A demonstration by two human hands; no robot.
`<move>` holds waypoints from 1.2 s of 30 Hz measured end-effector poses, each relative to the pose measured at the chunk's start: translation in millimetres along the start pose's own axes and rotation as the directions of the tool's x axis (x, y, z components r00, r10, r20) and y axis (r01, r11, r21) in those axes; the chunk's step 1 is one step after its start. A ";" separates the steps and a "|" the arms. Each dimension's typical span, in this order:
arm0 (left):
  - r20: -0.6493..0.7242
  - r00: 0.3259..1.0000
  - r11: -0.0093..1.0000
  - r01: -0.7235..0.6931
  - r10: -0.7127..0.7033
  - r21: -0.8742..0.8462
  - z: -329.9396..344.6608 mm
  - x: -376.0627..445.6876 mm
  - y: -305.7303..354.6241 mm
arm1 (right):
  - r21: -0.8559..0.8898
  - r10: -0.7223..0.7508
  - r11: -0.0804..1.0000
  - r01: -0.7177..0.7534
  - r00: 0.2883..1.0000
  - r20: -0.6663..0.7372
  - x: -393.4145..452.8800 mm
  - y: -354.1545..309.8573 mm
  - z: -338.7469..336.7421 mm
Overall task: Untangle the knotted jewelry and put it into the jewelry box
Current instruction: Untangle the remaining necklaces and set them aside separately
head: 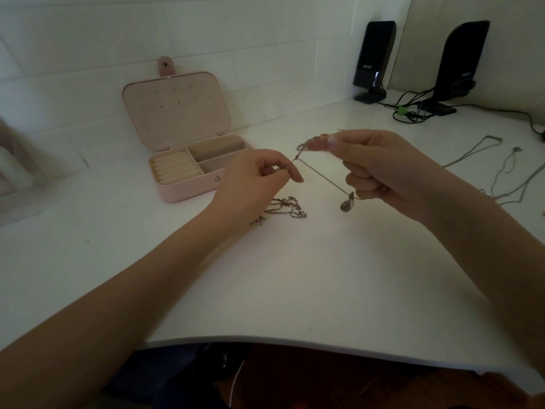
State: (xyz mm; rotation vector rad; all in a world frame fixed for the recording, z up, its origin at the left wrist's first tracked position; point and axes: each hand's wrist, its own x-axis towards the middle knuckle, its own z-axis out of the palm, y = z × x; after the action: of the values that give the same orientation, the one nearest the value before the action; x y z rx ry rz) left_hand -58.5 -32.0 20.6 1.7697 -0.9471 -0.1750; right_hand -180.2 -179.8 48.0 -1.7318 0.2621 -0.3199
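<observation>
Both hands hold one chain (321, 177) above the surface (295, 276), at the centre of the frame. The right hand (380, 169) pinches the knotted part of the chain between thumb and forefinger at its upper end, with its lower fingers curled over the strand near the pendant (347, 203), which hangs just below that hand. The left hand (256, 178) pinches a strand at the chain's other end, its fingertips just left of the knot. Between the two grips the chain runs taut on a diagonal, from upper left down to lower right.

That diagonal is what the next pull likely turns on: the knot lies at the upper end, nearer the right grip, so the left hand would draw away from it to the lower left.

A second tangle (283, 209) lies on the surface just under the left hand. The box (188, 160) stands open in the upper left, nearer the left hand; what its compartments hold cannot be made out.
</observation>
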 end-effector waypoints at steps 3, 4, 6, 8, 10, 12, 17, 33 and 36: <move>-0.061 0.998 1.000 0.004 -0.003 0.020 0.9 0.7 -2.2 | -0.030 0.022 0.999 -0.021 0.999 0.032 0.7 0.7 -0.5; -0.076 0.997 1.000 0.007 -0.006 0.017 0.8 1.1 -2.0 | -0.037 0.019 0.999 -0.018 1.000 0.012 0.7 0.6 -0.8; -0.105 0.994 1.000 0.010 -0.009 0.011 -0.1 2.4 -1.0 | -0.069 0.001 0.998 -0.005 0.998 -0.057 1.2 0.0 -1.7; -0.130 0.991 1.000 -0.001 0.004 0.028 -0.7 3.9 -1.9 | -0.121 -0.020 0.993 0.004 0.992 -0.124 2.1 0.1 -2.1; -0.141 0.990 0.999 -0.019 0.026 0.051 0.5 4.7 -3.7 | -0.188 -0.042 0.982 0.012 0.987 -0.155 3.5 1.2 -0.5; -0.149 0.989 0.998 -0.013 0.021 0.053 1.3 5.5 -4.4 | -0.293 -0.073 0.956 0.026 0.986 -0.148 3.8 2.3 1.1; -0.161 0.986 0.999 -0.031 0.029 -0.012 -2.7 4.4 1.4 | -0.566 -0.153 0.818 0.100 0.987 -0.047 5.2 7.1 6.0; -0.003 1.000 0.999 0.005 -0.005 -0.039 -3.8 3.4 0.3 | 0.049 0.001 0.999 0.005 0.992 -0.125 4.8 2.5 4.4; 0.076 0.997 0.998 -0.001 0.006 -0.070 -2.8 2.9 1.3 | 0.106 -0.026 0.994 0.032 0.998 -0.058 3.6 0.2 3.2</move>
State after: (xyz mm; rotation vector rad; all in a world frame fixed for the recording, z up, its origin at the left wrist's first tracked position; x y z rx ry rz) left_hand -55.7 -32.1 23.8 1.7068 -0.9871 -0.2721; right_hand -175.7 -178.1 47.5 -1.6234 0.2572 -0.3980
